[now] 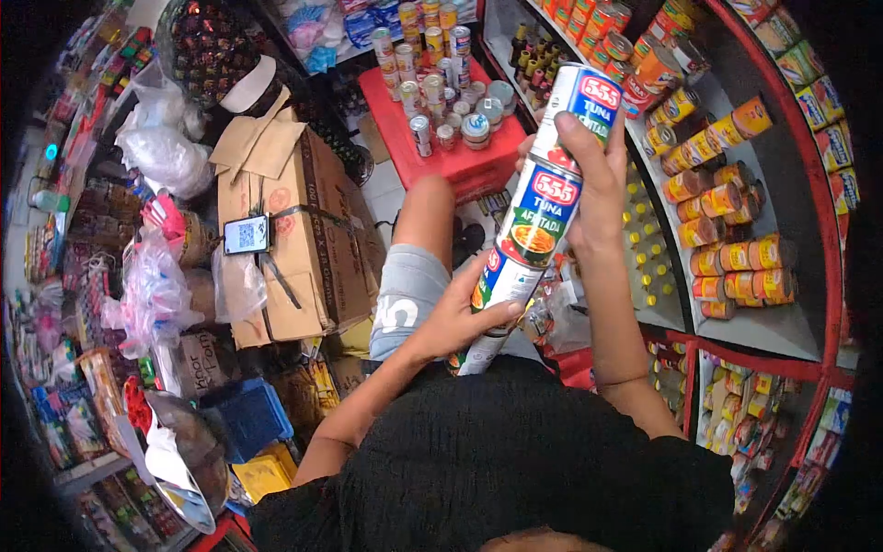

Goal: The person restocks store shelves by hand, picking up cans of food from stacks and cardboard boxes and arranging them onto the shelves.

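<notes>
A slanting column of 555 Tuna Afritada cans (543,212) is held end to end in front of my chest. My right hand (593,179) is closed around the upper part, its thumb lying across the top can. Lower down, my left hand (469,317) grips the bottom part, thumb over the front. The lowest can partly shows below the left hand, close to my black shirt. Past the cans stands a red table (405,138) bearing several stacked and single cans.
Shelves at right hold stacked orange and yellow cans (745,267), with yellow-capped bottles (644,248) beside them. A cardboard box (285,239) with a phone (246,235) on it is at left. Plastic bags (156,285) and a blue bin (248,419) lie farther left.
</notes>
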Demonstrator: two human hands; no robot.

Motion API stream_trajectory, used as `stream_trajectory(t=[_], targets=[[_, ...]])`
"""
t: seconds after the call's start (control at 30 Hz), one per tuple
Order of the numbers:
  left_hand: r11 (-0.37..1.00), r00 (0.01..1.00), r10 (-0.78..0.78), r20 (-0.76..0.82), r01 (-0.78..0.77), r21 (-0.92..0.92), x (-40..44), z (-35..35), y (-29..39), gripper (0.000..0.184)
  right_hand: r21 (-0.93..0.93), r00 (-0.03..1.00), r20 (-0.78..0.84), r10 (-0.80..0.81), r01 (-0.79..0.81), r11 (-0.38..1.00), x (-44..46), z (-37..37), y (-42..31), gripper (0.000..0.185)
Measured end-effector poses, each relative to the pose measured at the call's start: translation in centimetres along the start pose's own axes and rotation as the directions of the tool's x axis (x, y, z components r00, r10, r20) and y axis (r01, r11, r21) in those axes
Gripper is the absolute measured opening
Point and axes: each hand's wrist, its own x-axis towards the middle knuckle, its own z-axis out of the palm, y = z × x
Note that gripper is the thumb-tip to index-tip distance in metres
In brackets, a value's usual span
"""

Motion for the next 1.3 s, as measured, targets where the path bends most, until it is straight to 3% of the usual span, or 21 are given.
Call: stream_trajectory(t=[0.1,0.23,0.4,0.5,0.67,0.77,0.8,0.87,0.93,1.0,1.03,1.1,1.13,1.3], targets=[[0.995,0.999,0.010,0.049,-0.015,0.103,0.5,0.4,0.5,0.062,-0.030,0.997,0.010,0.078,-0.077,0.997,-0.1,-0.8,-0.6,0.032],[0.995,0.999,0.024,0.042,-0.028,0.095,0.9,1.3,1.4,0.061,-0.041,0.978,0.005,0.207,-0.206,0.978,-0.7,-1.8,-0.9,0.038],[0.997,0.999,-0.005,0.047,0.001,0.074,1.0,1.1,1.5,0.058,0.025,0.973,0.033,0.230,-0.231,0.973,-1.3,-2.2,0.0,0.041],[0.997,1.000,0.015,0.008,-0.015,0.082,1.1,0.6,1.9,0.058,-0.003,0.933,0.098,0.347,-0.348,0.937,-1.0,-2.9,0.6,0.040],[0.973,0.996,0.066,-0.066,-0.049,0.225,1.1,0.2,2.7,0.055,-0.178,0.943,0.113,0.313,-0.291,0.940,0.1,-3.1,-0.5,0.041],[0.970,0.999,0.026,-0.024,-0.020,0.240,0.9,0.1,2.9,0.056,-0.452,0.875,0.142,0.462,-0.358,0.817,1.5,-4.9,-1.2,0.042],[0.964,1.000,-0.009,0.007,0.007,0.266,1.0,-0.2,2.8,0.061,-0.453,0.876,0.146,0.459,-0.353,0.819,1.9,-5.4,-1.4,0.042],[0.890,0.987,0.149,0.062,-0.162,0.427,1.2,-0.4,2.9,0.060,-0.450,0.847,0.169,0.503,-0.388,0.805,2.2,-5.3,-2.2,0.043],[0.901,0.990,0.114,0.087,-0.140,0.410,1.3,-0.9,2.7,0.061,-0.376,0.835,0.205,0.510,-0.414,0.829,2.4,-5.8,-1.8,0.044],[0.940,0.996,-0.015,0.083,-0.014,0.341,1.4,-1.1,3.7,0.061,-0.352,0.864,0.217,0.455,-0.365,0.862,2.2,-5.9,-2.1,0.042],[0.937,0.996,0.001,0.087,-0.031,0.348,1.4,-1.4,4.0,0.061,-0.373,0.880,0.189,0.437,-0.347,0.861,1.7,-4.9,-2.7,0.040],[0.964,0.992,-0.121,0.026,0.111,0.242,1.0,-1.5,4.3,0.060,-0.459,0.874,0.248,0.418,-0.274,0.845,1.7,-5.5,-2.5,0.036],[0.949,0.998,0.055,0.036,-0.064,0.310,1.1,-1.7,3.6,0.057,-0.476,0.872,0.255,0.417,-0.263,0.839,1.6,-5.2,-2.7,0.035],[0.925,0.993,0.098,0.069,-0.117,0.362,0.9,-2.2,4.1,0.055,-0.443,0.898,0.238,0.369,-0.238,0.865,1.0,-3.0,-3.7,0.039]])
